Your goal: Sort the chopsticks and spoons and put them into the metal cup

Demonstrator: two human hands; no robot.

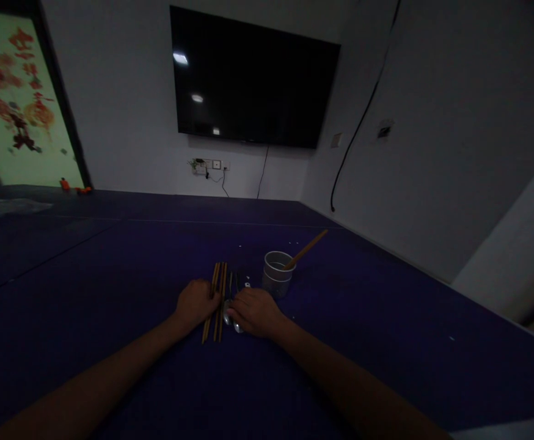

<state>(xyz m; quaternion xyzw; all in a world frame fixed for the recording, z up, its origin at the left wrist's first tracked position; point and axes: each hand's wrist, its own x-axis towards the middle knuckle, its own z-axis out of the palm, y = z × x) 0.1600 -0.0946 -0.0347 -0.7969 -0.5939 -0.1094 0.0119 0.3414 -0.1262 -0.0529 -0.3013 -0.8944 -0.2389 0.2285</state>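
Several wooden chopsticks (222, 287) lie roughly side by side on the dark purple table surface. My left hand (197, 304) is closed at their middle, with its thumb across them. Just to the right are metal spoons, and the bowl of one spoon (227, 313) points toward me. My right hand (255, 311) is closed over the spoons, its fingers curled and covering part of them. A handle end (247, 285) pokes out beyond its knuckles. Behind my right hand stands a grey cup (277, 275) with a wooden stick (310, 246) leaning out to the right.
The purple surface (111, 293) runs back to a wall with a large dark television (253, 79). A black cable (354, 134) hangs at the right. Clear plastic (8, 209) and small orange items (65, 184) lie at the far left. The room is dim.
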